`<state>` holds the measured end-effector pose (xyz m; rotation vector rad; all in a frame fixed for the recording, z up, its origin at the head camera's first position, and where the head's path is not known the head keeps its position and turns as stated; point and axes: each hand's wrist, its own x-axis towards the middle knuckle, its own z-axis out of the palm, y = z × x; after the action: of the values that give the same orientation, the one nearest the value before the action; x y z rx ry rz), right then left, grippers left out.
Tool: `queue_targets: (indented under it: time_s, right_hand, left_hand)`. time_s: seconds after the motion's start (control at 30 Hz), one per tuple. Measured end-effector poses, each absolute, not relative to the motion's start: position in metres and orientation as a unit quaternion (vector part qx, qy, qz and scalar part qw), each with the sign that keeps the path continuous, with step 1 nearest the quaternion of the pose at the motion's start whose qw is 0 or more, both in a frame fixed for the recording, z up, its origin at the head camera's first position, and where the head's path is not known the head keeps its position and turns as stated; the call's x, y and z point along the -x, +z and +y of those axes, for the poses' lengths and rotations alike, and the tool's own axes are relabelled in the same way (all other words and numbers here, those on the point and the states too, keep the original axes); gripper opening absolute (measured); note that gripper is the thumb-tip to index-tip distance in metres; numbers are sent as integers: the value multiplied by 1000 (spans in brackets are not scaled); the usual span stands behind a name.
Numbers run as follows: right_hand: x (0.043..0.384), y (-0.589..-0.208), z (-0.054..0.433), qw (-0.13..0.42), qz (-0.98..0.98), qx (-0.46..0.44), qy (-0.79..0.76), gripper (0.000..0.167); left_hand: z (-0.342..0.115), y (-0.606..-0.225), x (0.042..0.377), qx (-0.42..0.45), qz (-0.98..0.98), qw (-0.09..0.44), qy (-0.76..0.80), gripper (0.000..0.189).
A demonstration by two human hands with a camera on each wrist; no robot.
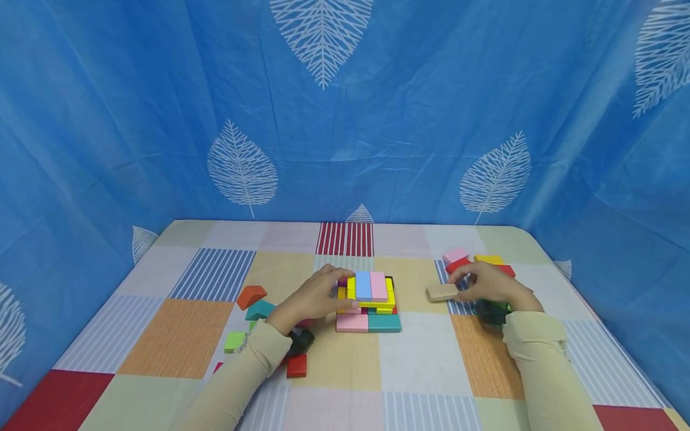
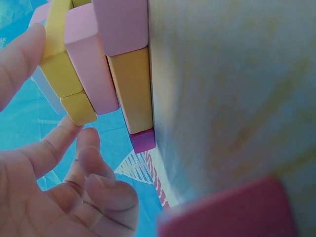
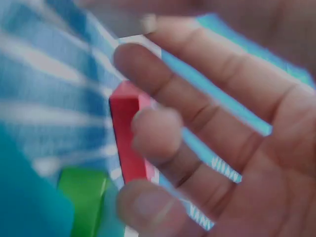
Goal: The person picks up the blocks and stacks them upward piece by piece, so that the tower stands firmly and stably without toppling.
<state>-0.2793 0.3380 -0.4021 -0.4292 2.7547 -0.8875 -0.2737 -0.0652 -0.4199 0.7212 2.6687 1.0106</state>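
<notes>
A stack of layered colored wooden blocks (image 1: pixel 384 324) stands mid-table, with a blue block (image 1: pixel 363 286) and a pink block (image 1: pixel 379 286) on top. My left hand (image 1: pixel 318 293) is at its left side. In the left wrist view, its thumb and index finger pinch opposite ends of a layer of yellow blocks (image 2: pixel 61 71), while the other fingers curl free. To the right of the stack, my right hand (image 1: pixel 487 282) pinches a plain wooden block (image 1: pixel 441 293) low over the cloth. In the right wrist view that block is dark and partly hidden by the fingers.
Loose blocks lie around the left forearm, among them an orange block (image 1: pixel 251 296), a teal block (image 1: pixel 261 309), a light green block (image 1: pixel 234 341) and a red block (image 1: pixel 296 366). Pink (image 1: pixel 455 255), red and yellow blocks (image 1: pixel 489 259) sit beyond the right hand. Blue curtains enclose the table.
</notes>
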Motion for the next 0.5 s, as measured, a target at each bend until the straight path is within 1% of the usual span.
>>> queue_targets:
  time_s: [0.13,0.33,0.5]
  right_hand:
    - [280,-401,330,84,922,160,-343,32]
    - [278,-398,307,15,898,180,-400,32]
    - [276,-397,282,-28,883,196,-425,30]
  left_hand:
    - [-66,-422,275,-248,901,100,341,70]
    - [-67,-422,274,-246,901,105,341,70]
    - [-67,-422,273,-242,901,110,344,70]
